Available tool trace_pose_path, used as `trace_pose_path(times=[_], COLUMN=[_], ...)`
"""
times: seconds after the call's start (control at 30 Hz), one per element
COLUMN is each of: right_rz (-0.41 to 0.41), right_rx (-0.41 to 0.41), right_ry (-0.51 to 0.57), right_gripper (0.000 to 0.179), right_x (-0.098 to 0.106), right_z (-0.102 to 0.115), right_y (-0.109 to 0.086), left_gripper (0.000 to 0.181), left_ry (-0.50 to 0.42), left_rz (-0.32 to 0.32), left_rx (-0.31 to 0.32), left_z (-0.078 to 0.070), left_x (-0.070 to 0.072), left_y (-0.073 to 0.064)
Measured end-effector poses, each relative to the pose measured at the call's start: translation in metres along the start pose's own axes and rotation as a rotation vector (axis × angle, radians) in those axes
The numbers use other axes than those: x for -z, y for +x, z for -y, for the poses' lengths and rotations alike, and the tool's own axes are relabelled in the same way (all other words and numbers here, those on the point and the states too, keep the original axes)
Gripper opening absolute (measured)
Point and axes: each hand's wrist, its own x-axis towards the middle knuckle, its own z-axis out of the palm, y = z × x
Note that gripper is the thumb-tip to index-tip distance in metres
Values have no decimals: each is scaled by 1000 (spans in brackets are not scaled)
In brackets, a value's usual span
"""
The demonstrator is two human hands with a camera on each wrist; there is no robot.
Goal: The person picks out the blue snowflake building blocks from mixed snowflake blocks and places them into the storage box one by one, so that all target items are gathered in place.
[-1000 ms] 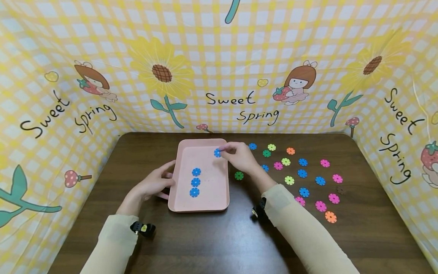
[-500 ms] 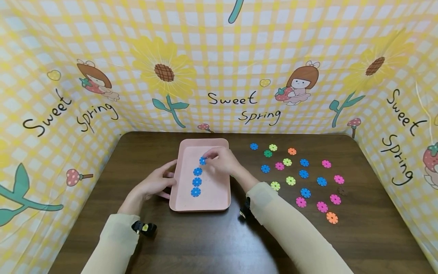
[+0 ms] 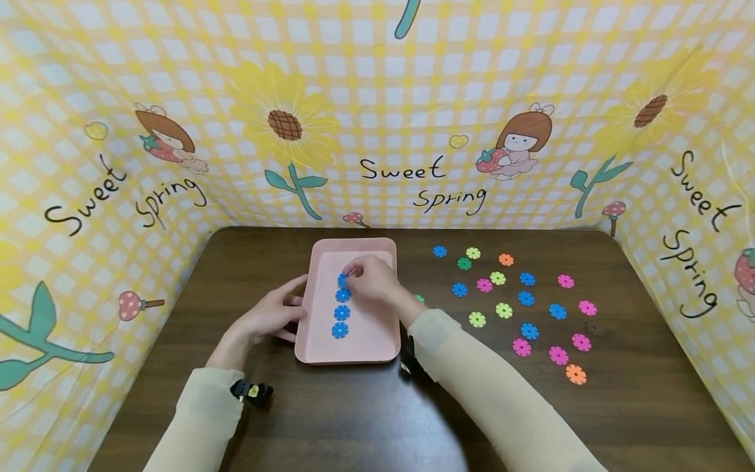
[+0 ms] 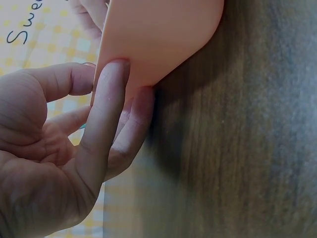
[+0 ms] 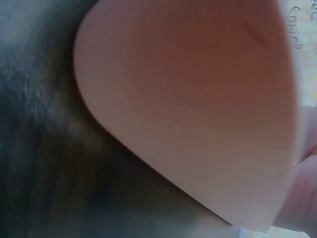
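Observation:
My right hand (image 3: 373, 280) pinches a blue snowflake disc (image 3: 342, 281) between thumb and fingertips, over the pink tray (image 3: 377, 341). That disc is at the far end of a column of blue snowflake discs, right by the uppermost of the three lower ones (image 3: 341, 313). My left hand (image 3: 274, 311) holds the tray's left side. In the left wrist view, fingers (image 4: 101, 114) press on the outer wall while another digit meets the rim. The right wrist view is mostly filled by the tray's outer wall (image 5: 188, 114); only part of my right hand (image 5: 299, 198) shows at its edge.
Loose snowflake discs in several colours lie on the brown table (image 3: 354, 419) to the right of the tray, among them a blue disc (image 3: 526, 298), a pink disc (image 3: 558, 355) and an orange disc (image 3: 576, 374). A checkered cloth (image 3: 377, 118) surrounds the table's back and sides.
My right hand has carried the blue snowflake disc from the tray's upper right leftward and slightly nearer, to the column's far end. My left hand stays at the tray's side.

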Motion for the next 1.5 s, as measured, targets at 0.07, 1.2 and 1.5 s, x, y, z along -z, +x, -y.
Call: trace_pose_path(times=[0.07, 1.2, 1.5], right_rz=[-2, -80, -91], right_rx=[-20, 82, 45], right_ry=[-11, -135, -120], right_gripper=[18, 24, 27], right_x=[-2, 69, 105], right_z=[-2, -23, -54], right_y=[0, -39, -62], left_gripper=[82, 82, 82], left_ry=[-4, 17, 16], left_rz=[-2, -16, -7], left_rx=[4, 21, 10], left_z=[-1, 1, 0], left_x=[-2, 0, -1], left_y=[1, 3, 2])
